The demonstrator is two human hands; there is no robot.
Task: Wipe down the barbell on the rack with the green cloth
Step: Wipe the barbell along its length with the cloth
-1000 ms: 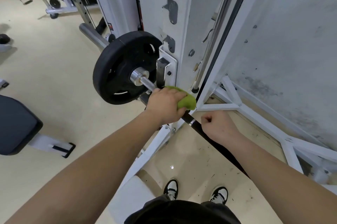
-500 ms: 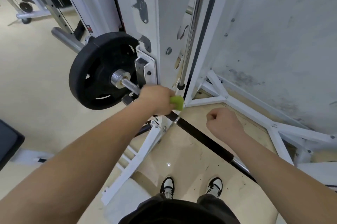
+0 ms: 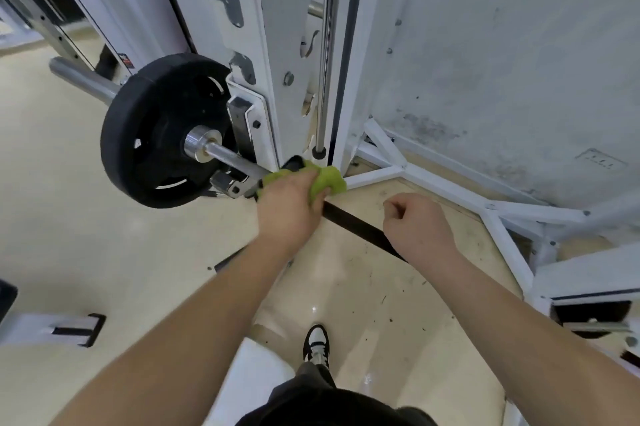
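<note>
I see the left hand [image 3: 289,204] gripping the green cloth [image 3: 329,179], which is wrapped round the barbell [image 3: 235,159] right beside the white rack post [image 3: 263,44]. The barbell lies across the rack. A black weight plate [image 3: 152,134] sits on its end, left of the post. The right hand [image 3: 419,228] is a closed fist with nothing in it, just over the dark part of the bar, near the cloth. A black and white shoe [image 3: 316,344] stands on the tan floor [image 3: 69,217].

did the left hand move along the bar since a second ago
Yes: the left hand with the green cloth slid along the barbell, away from the weight plate.
</note>
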